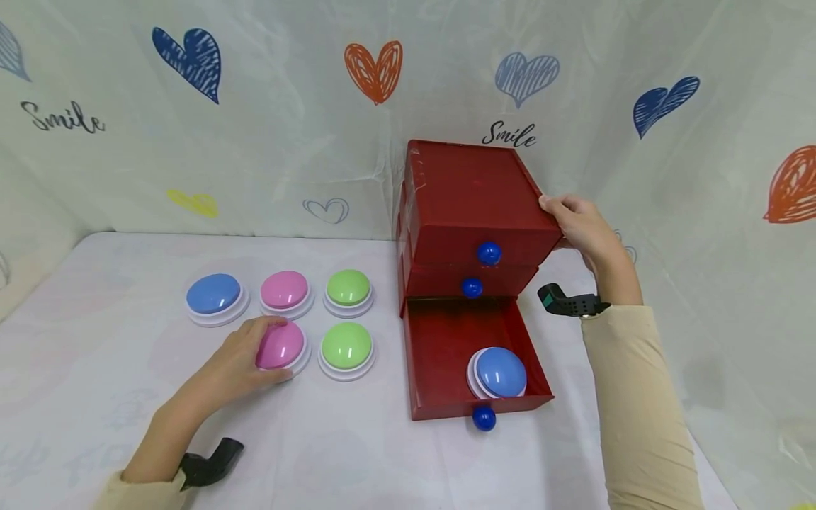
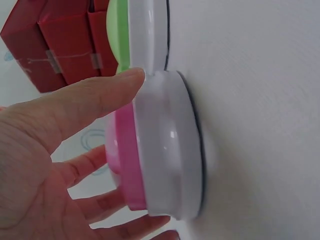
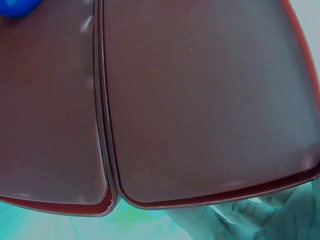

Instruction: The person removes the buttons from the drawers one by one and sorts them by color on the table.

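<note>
My left hand (image 1: 245, 358) spans the near pink push button (image 1: 280, 346), its thumb at one side of the white base and its fingers round the other. In the left wrist view the button (image 2: 165, 145) sits on the tabletop between thumb and fingers. At the right, my right hand (image 1: 585, 227) grips the upper side edge of a red drawer cabinet (image 1: 474, 184). The cabinet's bottom drawer (image 1: 440, 354) is pulled out, and a blue push button (image 1: 501, 372) leans inside near its front. Both upper drawers look closed. The right wrist view shows drawer fronts, with fingers partly hidden behind.
Another blue push button (image 1: 213, 294), a second pink one (image 1: 284, 290) and a green one (image 1: 348, 287) form the back row. A second green button (image 1: 346, 347) stands just right of my left hand. A white cloth backdrop with hearts hangs behind the table.
</note>
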A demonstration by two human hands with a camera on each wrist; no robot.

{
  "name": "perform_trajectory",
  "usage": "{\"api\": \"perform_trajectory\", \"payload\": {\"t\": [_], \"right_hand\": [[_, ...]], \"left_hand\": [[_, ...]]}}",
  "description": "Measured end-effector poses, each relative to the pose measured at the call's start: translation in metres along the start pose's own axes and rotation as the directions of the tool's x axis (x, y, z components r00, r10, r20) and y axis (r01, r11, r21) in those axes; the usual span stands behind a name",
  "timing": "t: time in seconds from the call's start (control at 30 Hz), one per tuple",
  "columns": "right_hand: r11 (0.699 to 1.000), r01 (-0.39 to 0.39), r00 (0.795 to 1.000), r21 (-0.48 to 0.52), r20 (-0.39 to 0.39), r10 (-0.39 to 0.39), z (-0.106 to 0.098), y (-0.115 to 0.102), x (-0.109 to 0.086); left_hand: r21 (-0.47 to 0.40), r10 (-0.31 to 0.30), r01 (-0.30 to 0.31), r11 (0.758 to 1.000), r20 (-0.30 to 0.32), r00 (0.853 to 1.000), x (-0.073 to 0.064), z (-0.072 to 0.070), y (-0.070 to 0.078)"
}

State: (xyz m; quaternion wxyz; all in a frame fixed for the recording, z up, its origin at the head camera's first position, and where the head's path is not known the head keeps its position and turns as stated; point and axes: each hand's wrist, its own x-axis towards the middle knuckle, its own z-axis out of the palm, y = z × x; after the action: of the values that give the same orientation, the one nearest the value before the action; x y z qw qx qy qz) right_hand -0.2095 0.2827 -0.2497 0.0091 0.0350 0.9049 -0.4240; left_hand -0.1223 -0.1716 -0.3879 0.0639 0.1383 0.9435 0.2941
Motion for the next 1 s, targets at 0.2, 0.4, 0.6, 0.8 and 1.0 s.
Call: {"api": "perform_trajectory", "payload": {"t": [0.2, 0.4, 0.6, 0.8, 1.0], "right_hand": [[1.0, -0.001, 1.0, -0.006, -0.003, 0.001, 0.001, 0.0, 0.0], [1.0, -0.002, 1.0, 0.003, 0.0, 0.002, 0.0, -0.001, -0.001], [1.0, 0.005, 1.0, 0.011, -0.002, -0.005, 0.0, 0.0, -0.001], [1.0, 0.003, 1.0, 0.015, -0.007, -0.002, 0.001, 0.0, -0.001], [1.0, -0.005, 1.0, 0.02, -0.003, 0.005, 0.0, -0.001, 0.0]], "left_hand": [[0.062, 0.05, -0.046, 0.997, -0.057, 0.997, -0.002, -0.006, 0.014], [0.096, 0.143, -0.131, 0.987, -0.131, 0.981, -0.003, -0.01, 0.039], [0.1, 0.289, -0.276, 0.956, -0.165, 0.943, 0.005, 0.0, 0.067], [0.052, 0.378, -0.375, 0.926, -0.137, 0.915, 0.017, 0.017, 0.091], [-0.047, 0.398, -0.401, 0.915, -0.064, 0.915, 0.03, 0.036, 0.111]]}}
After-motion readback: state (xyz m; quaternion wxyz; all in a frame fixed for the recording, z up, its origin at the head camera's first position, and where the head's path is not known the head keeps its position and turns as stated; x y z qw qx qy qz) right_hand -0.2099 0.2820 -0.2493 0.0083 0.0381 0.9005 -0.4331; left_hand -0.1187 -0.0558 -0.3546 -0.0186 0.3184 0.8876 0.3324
